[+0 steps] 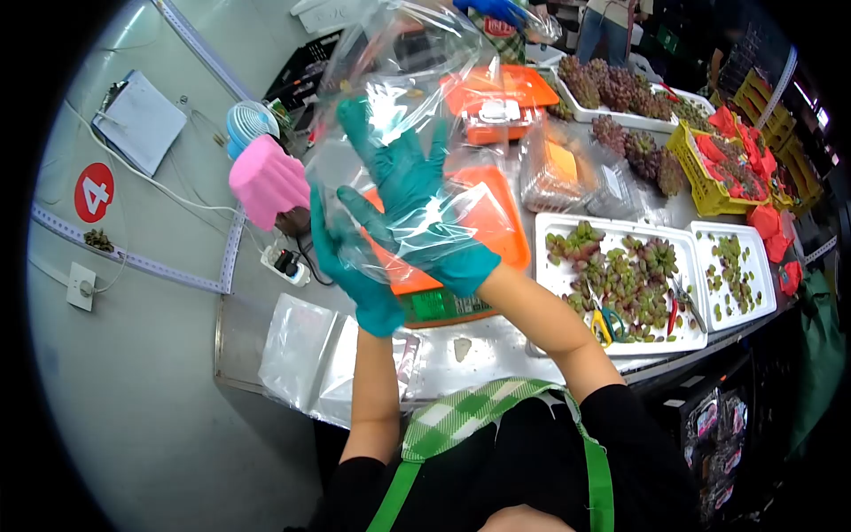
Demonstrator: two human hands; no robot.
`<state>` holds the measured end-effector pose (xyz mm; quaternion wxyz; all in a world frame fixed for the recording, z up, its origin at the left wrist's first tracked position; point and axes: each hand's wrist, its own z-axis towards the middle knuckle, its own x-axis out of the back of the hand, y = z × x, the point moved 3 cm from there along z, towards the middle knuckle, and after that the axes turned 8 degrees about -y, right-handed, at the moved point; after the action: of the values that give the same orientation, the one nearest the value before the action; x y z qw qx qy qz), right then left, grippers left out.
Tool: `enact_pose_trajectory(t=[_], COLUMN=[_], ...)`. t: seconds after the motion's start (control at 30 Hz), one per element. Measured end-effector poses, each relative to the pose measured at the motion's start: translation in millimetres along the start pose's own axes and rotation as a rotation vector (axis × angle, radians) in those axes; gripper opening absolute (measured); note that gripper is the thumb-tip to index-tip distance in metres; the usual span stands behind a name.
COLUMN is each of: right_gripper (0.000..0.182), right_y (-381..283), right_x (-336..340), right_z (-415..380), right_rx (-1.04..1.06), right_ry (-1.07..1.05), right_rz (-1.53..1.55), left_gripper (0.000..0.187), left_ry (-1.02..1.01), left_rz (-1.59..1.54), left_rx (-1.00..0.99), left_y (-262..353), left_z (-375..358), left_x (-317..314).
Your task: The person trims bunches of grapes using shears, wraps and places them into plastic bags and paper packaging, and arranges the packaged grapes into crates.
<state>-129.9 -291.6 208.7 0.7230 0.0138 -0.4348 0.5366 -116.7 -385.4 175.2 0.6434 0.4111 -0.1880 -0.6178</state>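
My right hand (408, 182), in a teal glove, is inside a clear plastic bag (390, 44) with its fingers spread. My left hand (350, 266), gloved the same, is upright beside the bag's lower left side; its fingers lie partly behind the film, and their grip is hidden. Beneath both hands is an orange scale (505, 217) with a green display (430, 304). Flat clear bags (297, 346) lie at the table's front left edge.
White trays of succulents (620, 266) (731, 275) stand at the right, with scissors (607, 325) in the nearer one. Clear boxes (558, 173), a second orange scale (501, 89), a yellow crate (709, 168) and a pink cloth (266, 182) surround the hands. A co-worker's gloved hand (496, 11) shows beyond.
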Motion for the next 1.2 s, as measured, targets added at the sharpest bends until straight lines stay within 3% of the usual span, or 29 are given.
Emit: enact_pose_trajectory(t=[0.03, 0.17, 0.27, 0.3, 0.37, 0.4, 0.43, 0.5, 0.53, 0.67, 0.77, 0.97, 1.07, 1.2], right_gripper=[0.067, 0.064, 0.054, 0.055, 0.062, 0.067, 0.07, 0.076, 0.081, 0.086, 0.084, 0.081, 0.07, 0.062], right_y=[-4, -25, -29, -13, 36, 60, 71, 91, 104, 141, 149, 133, 133, 116], right_x=[-6, -54, -48, -44, -66, -82, -84, -88, -93, -114, -121, -111, -98, -63], right_z=[-3, -43, -81, -91, -114, -123, -122, -119, -117, -105, -99, -92, -100, -103], right_rx=[0.019, 0.146, 0.044, -0.146, -0.544, -0.752, -0.844, -1.015, -1.052, -1.009, -0.998, -0.815, -0.672, -0.487], right_ry=[0.009, 0.067, -0.17, 0.025, 0.359, 0.496, 0.523, 0.579, 0.587, 0.711, 0.759, 0.944, 0.99, 0.853], right_rz=[-0.081, -0.195, 0.123, 0.238, 0.606, 0.865, 0.933, 1.069, 1.052, 1.181, 1.205, 1.251, 1.25, 1.603], left_gripper=[0.038, 0.035, 0.034, 0.034, 0.036, 0.037, 0.039, 0.05, 0.05, 0.052, 0.055, 0.051, 0.052, 0.057], left_ry=[-0.034, -0.612, -0.921, -0.943, -0.825, -0.684, -0.543, -0.698, -0.749, -0.941, -0.932, -0.842, -0.812, -0.819], left_rz=[-0.016, -0.757, -1.187, -1.241, -1.054, -0.812, -0.572, -0.389, -0.415, -0.473, -0.627, -0.38, -0.45, -0.506], left_rx=[0.031, 0.22, 0.374, 0.453, 0.566, 0.593, 0.604, 0.83, 0.906, 1.072, 1.137, 0.955, 0.956, 0.845], left_y=[-6, -63, -120, -146, -158, -145, -140, -213, -211, -199, -216, -207, -143, -95], left_z=[10, 55, 98, 114, 117, 105, 101, 102, 97, 66, 54, 46, 42, 40], left_x=[2, 27, 55, 63, 53, 33, 22, 37, 28, 0, 6, 14, -10, -29])
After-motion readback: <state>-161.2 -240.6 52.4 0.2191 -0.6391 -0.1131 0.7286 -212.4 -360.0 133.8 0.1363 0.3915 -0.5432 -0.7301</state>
